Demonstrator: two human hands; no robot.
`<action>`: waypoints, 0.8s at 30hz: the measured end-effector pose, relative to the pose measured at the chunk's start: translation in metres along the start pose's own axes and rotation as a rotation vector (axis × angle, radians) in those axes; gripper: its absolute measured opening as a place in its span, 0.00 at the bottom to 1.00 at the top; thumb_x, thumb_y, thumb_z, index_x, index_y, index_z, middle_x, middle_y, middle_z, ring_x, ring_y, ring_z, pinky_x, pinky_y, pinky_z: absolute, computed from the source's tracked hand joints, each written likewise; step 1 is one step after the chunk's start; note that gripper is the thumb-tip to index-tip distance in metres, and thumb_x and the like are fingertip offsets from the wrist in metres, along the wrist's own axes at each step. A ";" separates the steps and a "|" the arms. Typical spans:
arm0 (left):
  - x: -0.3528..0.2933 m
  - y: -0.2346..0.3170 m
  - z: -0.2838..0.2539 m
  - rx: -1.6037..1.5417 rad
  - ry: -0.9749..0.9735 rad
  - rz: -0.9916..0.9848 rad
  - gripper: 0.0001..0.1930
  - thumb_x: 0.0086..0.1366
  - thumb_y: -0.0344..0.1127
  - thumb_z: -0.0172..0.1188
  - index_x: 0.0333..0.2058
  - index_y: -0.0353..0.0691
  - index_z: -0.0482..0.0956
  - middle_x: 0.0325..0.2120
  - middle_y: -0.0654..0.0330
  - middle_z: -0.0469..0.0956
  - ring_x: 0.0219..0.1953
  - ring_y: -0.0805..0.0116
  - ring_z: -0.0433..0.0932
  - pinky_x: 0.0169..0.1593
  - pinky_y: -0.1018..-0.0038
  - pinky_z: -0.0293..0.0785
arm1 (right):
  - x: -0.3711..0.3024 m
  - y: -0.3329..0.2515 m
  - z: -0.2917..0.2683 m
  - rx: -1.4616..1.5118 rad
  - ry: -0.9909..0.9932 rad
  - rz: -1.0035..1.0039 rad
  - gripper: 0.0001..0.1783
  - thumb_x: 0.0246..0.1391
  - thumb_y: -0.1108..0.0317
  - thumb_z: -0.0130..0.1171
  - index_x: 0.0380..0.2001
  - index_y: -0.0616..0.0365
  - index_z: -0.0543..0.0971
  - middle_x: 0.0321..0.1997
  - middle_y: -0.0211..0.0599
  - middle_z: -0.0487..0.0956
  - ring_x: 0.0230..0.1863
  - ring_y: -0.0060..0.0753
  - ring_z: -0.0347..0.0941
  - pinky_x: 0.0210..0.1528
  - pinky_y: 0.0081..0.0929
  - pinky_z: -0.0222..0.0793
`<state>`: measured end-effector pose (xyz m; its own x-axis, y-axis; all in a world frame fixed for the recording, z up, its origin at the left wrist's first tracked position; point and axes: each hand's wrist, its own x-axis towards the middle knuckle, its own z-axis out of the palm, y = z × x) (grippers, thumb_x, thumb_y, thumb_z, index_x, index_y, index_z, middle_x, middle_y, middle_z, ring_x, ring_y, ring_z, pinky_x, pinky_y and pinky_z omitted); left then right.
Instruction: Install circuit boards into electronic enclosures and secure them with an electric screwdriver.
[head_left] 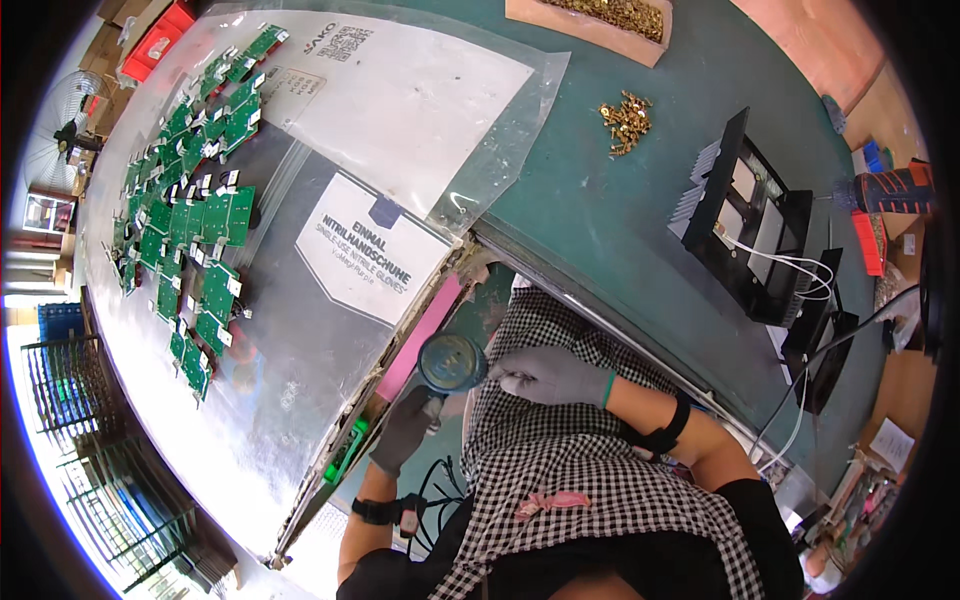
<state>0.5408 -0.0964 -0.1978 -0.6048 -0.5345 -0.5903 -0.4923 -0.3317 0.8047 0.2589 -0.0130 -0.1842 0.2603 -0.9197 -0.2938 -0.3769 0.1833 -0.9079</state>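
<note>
The cup (452, 360), round and blue-grey, sits in front of the person's body, above the gap between the left bench (290, 400) and the right bench (580, 215), just beside the checked apron (545, 440). The gloved left hand (405, 430) is at its near-left side, fingers curled and seemingly closed on its lower edge or a handle; the grip is half hidden, so which of these it holds is hard to say. The gloved right hand (555, 377) comes in from the other side with its fingers folded inward and the tips right by the cup's right edge; I cannot tell whether they touch it or pinch anything. By its look the cup should be stiff and fairly light, with a smooth skin that could turn or slide under fabric gloves. If it is glass, a knock on the bench edge could crack it; if plastic, it should forgive more. The surest hold is probably low on the round wall, thumb opposite fingers, keeping it level in case it has contents, with the other hand free to steady the rim.
</note>
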 end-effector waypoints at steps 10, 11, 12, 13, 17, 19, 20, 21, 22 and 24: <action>-0.066 0.184 -0.007 -0.082 -0.185 0.172 0.26 0.69 0.53 0.53 0.47 0.29 0.73 0.28 0.64 0.71 0.28 0.78 0.70 0.32 0.79 0.69 | -0.065 -0.108 -0.060 0.093 0.394 -0.262 0.08 0.55 0.75 0.55 0.38 0.63 0.78 0.34 0.42 0.79 0.35 0.40 0.77 0.38 0.30 0.72; -0.063 0.199 -0.005 -0.095 -0.168 0.211 0.26 0.70 0.52 0.52 0.48 0.29 0.72 0.28 0.65 0.70 0.28 0.79 0.70 0.33 0.79 0.69 | -0.064 -0.116 -0.063 0.129 0.479 -0.298 0.08 0.55 0.76 0.54 0.38 0.64 0.78 0.34 0.42 0.79 0.34 0.39 0.76 0.38 0.30 0.71; -0.056 0.218 0.002 -0.114 -0.135 0.209 0.22 0.72 0.48 0.52 0.48 0.30 0.72 0.25 0.66 0.69 0.28 0.79 0.69 0.32 0.80 0.68 | -0.059 -0.120 -0.068 0.021 0.534 -0.403 0.10 0.55 0.77 0.53 0.40 0.66 0.77 0.36 0.43 0.78 0.34 0.37 0.75 0.39 0.28 0.71; -0.047 0.233 0.010 -0.100 -0.135 0.224 0.22 0.72 0.48 0.52 0.48 0.30 0.72 0.25 0.66 0.69 0.28 0.79 0.69 0.32 0.80 0.68 | -0.054 -0.127 -0.073 0.015 0.546 -0.418 0.10 0.55 0.77 0.53 0.40 0.66 0.77 0.36 0.43 0.78 0.34 0.37 0.75 0.39 0.28 0.71; 0.007 0.252 0.053 -0.018 -0.069 0.422 0.20 0.73 0.47 0.49 0.46 0.31 0.70 0.25 0.65 0.71 0.27 0.78 0.69 0.33 0.79 0.68 | -0.033 -0.121 -0.078 0.168 0.727 -0.412 0.13 0.60 0.74 0.48 0.47 0.65 0.73 0.43 0.43 0.76 0.41 0.30 0.73 0.46 0.26 0.69; 0.027 0.246 0.071 -0.083 -0.146 0.496 0.19 0.75 0.43 0.45 0.51 0.30 0.67 0.26 0.65 0.71 0.27 0.78 0.68 0.32 0.78 0.68 | -0.027 -0.118 -0.080 0.404 0.757 -0.363 0.14 0.63 0.71 0.46 0.49 0.65 0.71 0.44 0.42 0.75 0.45 0.28 0.72 0.50 0.27 0.67; 0.028 0.249 0.075 -0.114 -0.189 0.516 0.19 0.74 0.41 0.46 0.52 0.30 0.67 0.26 0.64 0.72 0.27 0.76 0.71 0.32 0.78 0.69 | -0.030 -0.120 -0.083 0.401 0.761 -0.339 0.15 0.64 0.69 0.45 0.50 0.64 0.70 0.45 0.40 0.75 0.48 0.28 0.71 0.52 0.26 0.66; 0.027 0.252 0.077 -0.144 -0.233 0.535 0.18 0.74 0.40 0.46 0.53 0.30 0.67 0.25 0.62 0.73 0.26 0.74 0.73 0.31 0.77 0.70 | -0.030 -0.121 -0.085 0.399 0.778 -0.354 0.15 0.64 0.69 0.45 0.50 0.64 0.70 0.45 0.40 0.75 0.48 0.28 0.71 0.52 0.26 0.66; 0.026 0.256 0.076 -0.131 -0.250 0.547 0.18 0.74 0.40 0.46 0.53 0.30 0.67 0.25 0.62 0.73 0.26 0.74 0.73 0.31 0.77 0.70 | -0.033 -0.119 -0.087 0.526 0.763 -0.285 0.15 0.64 0.68 0.46 0.50 0.64 0.70 0.44 0.39 0.75 0.47 0.26 0.72 0.50 0.25 0.67; 0.016 0.272 0.064 0.689 -0.049 0.707 0.18 0.69 0.36 0.53 0.53 0.33 0.70 0.26 0.58 0.76 0.27 0.66 0.78 0.33 0.73 0.73 | -0.036 -0.112 -0.088 0.650 0.767 -0.229 0.15 0.64 0.67 0.48 0.49 0.64 0.70 0.44 0.39 0.75 0.45 0.25 0.72 0.48 0.24 0.68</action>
<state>0.3571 -0.1451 0.0073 -0.9175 -0.3977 -0.0024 -0.2554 0.5846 0.7701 0.2136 -0.0307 -0.0459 -0.4581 -0.8884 -0.0305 0.2228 -0.0815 -0.9714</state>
